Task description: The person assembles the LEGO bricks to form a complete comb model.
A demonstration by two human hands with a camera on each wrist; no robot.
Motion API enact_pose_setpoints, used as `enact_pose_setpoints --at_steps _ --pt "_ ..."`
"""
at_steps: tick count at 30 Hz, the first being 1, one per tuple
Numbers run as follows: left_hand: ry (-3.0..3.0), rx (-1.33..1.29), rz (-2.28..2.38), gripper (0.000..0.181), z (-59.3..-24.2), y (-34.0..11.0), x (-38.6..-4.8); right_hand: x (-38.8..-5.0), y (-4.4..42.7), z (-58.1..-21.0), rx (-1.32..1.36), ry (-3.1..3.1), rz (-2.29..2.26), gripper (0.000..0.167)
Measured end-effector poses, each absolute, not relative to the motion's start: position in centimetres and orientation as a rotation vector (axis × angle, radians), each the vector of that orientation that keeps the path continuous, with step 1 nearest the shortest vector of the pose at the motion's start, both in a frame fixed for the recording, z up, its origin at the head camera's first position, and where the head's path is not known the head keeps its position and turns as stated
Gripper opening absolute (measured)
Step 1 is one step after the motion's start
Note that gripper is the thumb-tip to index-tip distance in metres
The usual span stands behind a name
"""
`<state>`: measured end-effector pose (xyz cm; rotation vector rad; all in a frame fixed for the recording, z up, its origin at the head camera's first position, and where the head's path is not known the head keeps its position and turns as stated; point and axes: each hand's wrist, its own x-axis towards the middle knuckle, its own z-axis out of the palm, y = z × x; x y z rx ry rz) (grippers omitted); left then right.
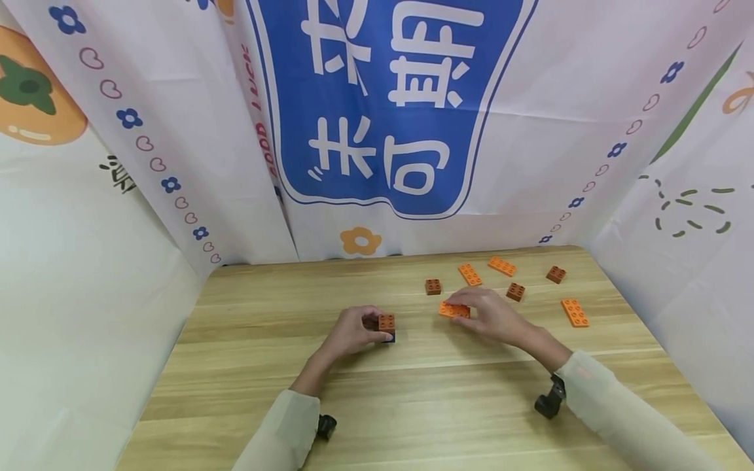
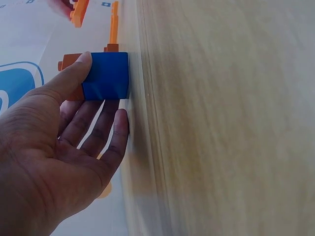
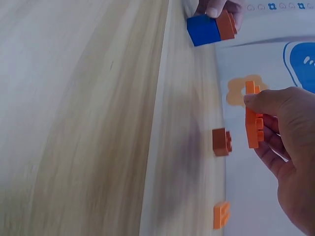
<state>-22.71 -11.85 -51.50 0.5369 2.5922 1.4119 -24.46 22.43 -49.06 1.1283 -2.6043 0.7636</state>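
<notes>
Blue block, topped by a brown block, is pinched by the left hand near the middle of the bench. The right hand grips an orange plate; three loose brown blocks and three more orange plates lie nearby.

On camera I count nine toy bricks.
Four flat orange bricks, four brown bricks, one blue brick; two hands.
</notes>
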Motion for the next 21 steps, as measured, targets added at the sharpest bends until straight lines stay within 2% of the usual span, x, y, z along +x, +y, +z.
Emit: enact_pose_setpoints --at_steps 21 --pt "2.597 0.549 1.411 0.033 -51.5 -11.9 -22.8 -24.1 17.3 -48.3 1.291 -2.568 0.848 0.038"
